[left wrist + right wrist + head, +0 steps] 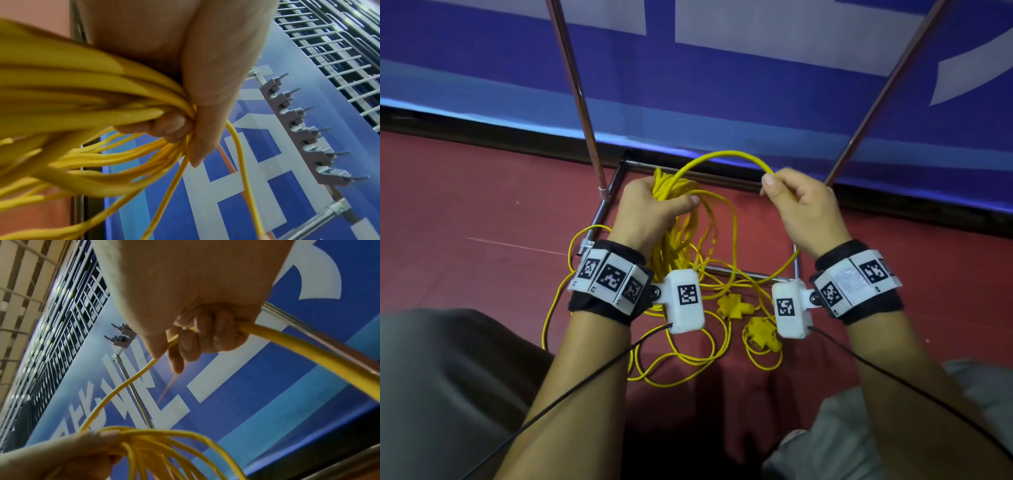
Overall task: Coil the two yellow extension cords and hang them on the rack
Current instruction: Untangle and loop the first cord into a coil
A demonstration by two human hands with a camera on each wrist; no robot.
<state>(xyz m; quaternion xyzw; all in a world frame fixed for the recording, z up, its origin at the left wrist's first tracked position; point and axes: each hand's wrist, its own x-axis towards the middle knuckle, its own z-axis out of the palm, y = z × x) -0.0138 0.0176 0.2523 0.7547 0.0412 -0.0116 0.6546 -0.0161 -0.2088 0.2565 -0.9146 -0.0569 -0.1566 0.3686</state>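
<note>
1. Yellow loops of extension cord (681,219) are bunched in my left hand (650,205), fingers and thumb curled tight round them; the loops hang down toward the red floor (465,205).
2. From that bunch one strand (726,158) arches up and over to the right, into my right hand (801,205), which pinches it between thumb and curled fingers.
3. Near me on the floor, more yellow cord (681,370) lies in loose loops, with two yellow socket ends (732,306) close together between my wrists.
4. My hands are above the metal base frame of the rack (613,185), whose two poles rise to the far left and far right in front of a blue and white banner (722,85).
5. In the left wrist view, a grey bar of hooks (298,126) shows high on the rack, against the banner.
</note>
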